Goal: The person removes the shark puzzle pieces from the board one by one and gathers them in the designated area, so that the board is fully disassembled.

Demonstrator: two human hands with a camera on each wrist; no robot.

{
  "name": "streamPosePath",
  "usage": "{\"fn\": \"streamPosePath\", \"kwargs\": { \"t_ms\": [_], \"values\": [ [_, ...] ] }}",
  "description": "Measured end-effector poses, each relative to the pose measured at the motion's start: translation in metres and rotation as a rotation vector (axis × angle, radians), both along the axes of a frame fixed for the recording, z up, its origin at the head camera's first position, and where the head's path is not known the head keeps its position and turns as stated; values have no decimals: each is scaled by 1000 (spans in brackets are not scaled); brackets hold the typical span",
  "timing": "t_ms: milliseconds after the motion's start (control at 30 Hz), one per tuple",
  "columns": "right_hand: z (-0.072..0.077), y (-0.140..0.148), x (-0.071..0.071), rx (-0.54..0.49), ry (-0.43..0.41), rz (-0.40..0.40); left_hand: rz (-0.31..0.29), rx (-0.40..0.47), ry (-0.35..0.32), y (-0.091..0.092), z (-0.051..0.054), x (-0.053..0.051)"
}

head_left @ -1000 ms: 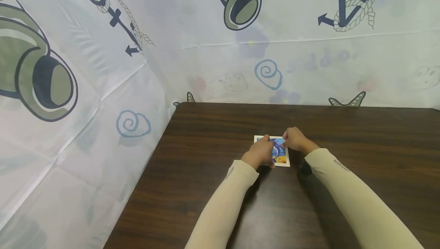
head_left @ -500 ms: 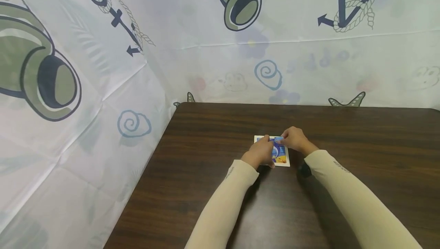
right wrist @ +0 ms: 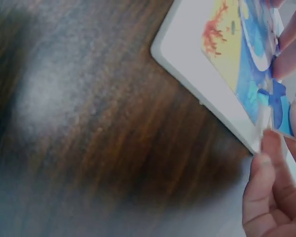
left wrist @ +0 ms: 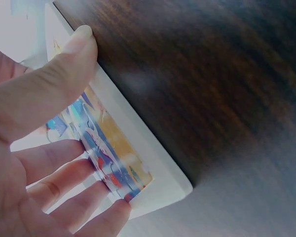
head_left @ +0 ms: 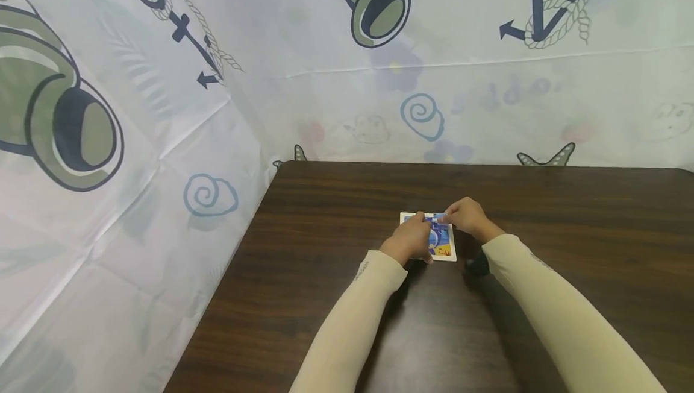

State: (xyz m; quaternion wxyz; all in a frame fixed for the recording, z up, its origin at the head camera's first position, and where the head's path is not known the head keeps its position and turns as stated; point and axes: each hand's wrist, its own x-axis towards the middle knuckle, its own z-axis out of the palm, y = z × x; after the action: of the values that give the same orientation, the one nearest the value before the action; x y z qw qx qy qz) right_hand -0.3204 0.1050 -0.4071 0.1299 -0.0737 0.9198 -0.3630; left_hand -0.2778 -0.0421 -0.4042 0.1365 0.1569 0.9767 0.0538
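Note:
A small jigsaw puzzle (head_left: 441,242) in a white frame, with a blue sea picture, lies flat on the dark table. My left hand (head_left: 409,239) holds it from the left. In the left wrist view the thumb (left wrist: 64,74) lies over the frame's near edge (left wrist: 158,185), and the other fingertips touch the picture. Over the puzzle's far right corner, my right hand (head_left: 468,218) pinches a blue puzzle piece (right wrist: 278,101) between thumb and fingers. In the right wrist view this piece stands tilted above the picture. Part of the picture is hidden under my hands.
The brown wood-grain table (head_left: 325,296) stretches out around the puzzle. Behind it and to the left hangs a white printed cloth (head_left: 336,103) with anchors and shells. A dark object (head_left: 478,264) shows beneath my right wrist.
My right hand has shifted slightly left and inward over the puzzle's far right corner, its fingers turning about the piece. The left hand and the frame stay in place.

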Motion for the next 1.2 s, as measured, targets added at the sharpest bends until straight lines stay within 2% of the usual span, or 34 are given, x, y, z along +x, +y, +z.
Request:
{"fn": "streamPosePath", "kwargs": {
  "t_ms": [300,467,600,767,933,1200],
  "values": [
    [3,4,-2,-122,-60,-87,-8,-6,-7,-1,3,0],
    [7,14,-1,-153,-74,-97,-12,-11,10,-3,3,-2],
    [17,29,-2,-157,-86,-88,-26,-11,24,-7,6,-2],
    [31,55,-5,-100,-94,-20,-18,-11,31,-18,10,-4],
    [37,82,-9,-11,-108,13,-2,6,35,-27,11,-5],
    [20,141,-3,22,-193,-28,-6,29,15,-25,6,-3]
  ]
}}
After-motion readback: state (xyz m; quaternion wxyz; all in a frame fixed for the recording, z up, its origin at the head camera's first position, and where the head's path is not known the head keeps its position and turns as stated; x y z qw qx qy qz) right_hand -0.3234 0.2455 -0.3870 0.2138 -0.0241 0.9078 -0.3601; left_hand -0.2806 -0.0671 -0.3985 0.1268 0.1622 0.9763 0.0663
